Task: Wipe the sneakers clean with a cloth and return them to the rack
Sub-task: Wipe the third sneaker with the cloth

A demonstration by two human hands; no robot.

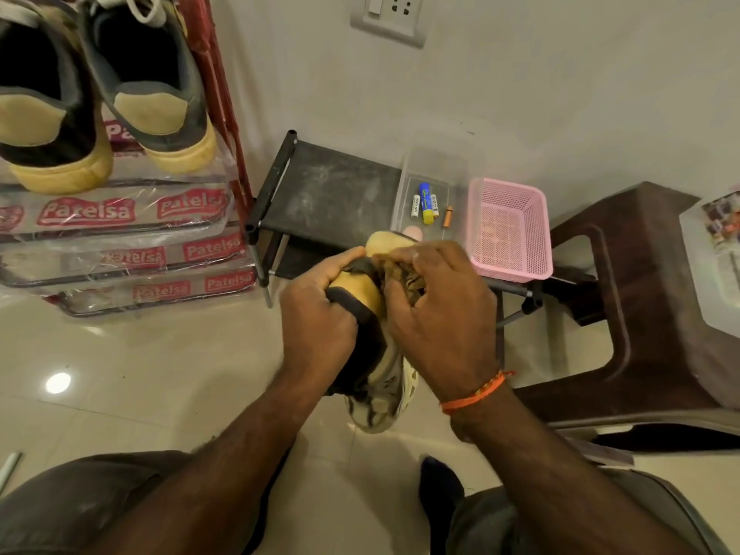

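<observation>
- two sneakers [100,98] sit side by side on my rack [120,250], far left
- low shelf [328,194] right of it, tray [434,194] and basket [508,230] on top
- stool [640,282] furthest right

A pale glossy tiled floor [168,374] is seen, on which a red metal shoe rack wrapped in clear printed plastic [120,218], a low black fabric-topped rack [320,194] and a dark brown plastic stool [640,298] are stood. Two dark sneakers with yellow soles [92,94] are carried on the red rack. A clear plastic tray of batteries [432,194] and a pink perforated plastic basket [508,230] are set on the black rack.
</observation>
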